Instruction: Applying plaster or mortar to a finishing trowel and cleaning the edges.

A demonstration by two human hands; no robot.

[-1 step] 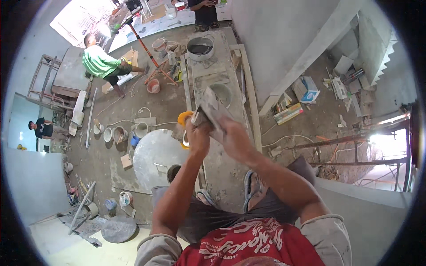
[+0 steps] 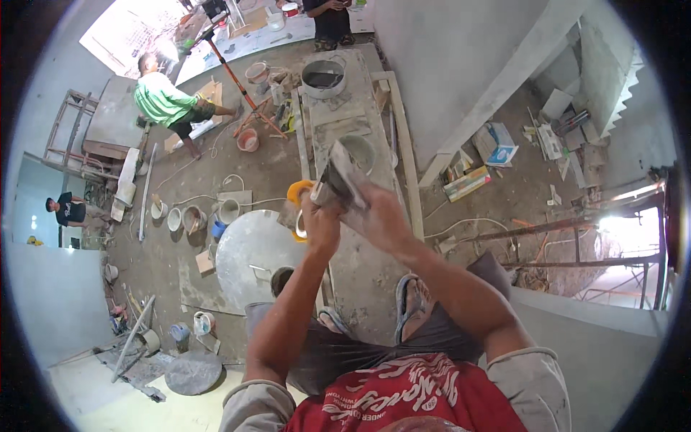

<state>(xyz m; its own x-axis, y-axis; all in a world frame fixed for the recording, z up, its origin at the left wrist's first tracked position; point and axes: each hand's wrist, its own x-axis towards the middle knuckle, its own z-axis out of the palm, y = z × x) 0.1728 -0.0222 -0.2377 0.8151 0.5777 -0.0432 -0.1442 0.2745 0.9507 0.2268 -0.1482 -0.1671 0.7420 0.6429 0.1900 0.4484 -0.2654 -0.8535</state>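
My left hand (image 2: 320, 219) grips a metal-edged trowel-like tool (image 2: 325, 191), with an orange piece (image 2: 299, 193) beside it, partly hidden by the hand. My right hand (image 2: 378, 219) is closed on a grey, plaster-smeared blade (image 2: 345, 165) held against the left-hand tool. Both hands are over a long, dusty bench (image 2: 360, 273). Just beyond them on it sit a grey-green bucket (image 2: 363, 150) and a wide pot (image 2: 324, 83) of grey material.
A person in green (image 2: 162, 101) sits near an orange tripod (image 2: 241, 86); others stand at the back (image 2: 324, 18) and left (image 2: 65, 209). A round board (image 2: 241, 245) and several buckets (image 2: 194, 219) lie left. Scaffold rails (image 2: 547, 230) and a wall (image 2: 446, 65) are right.
My right hand and the grey blade have shifted slightly, changing the blade's angle against the tool in my left hand.
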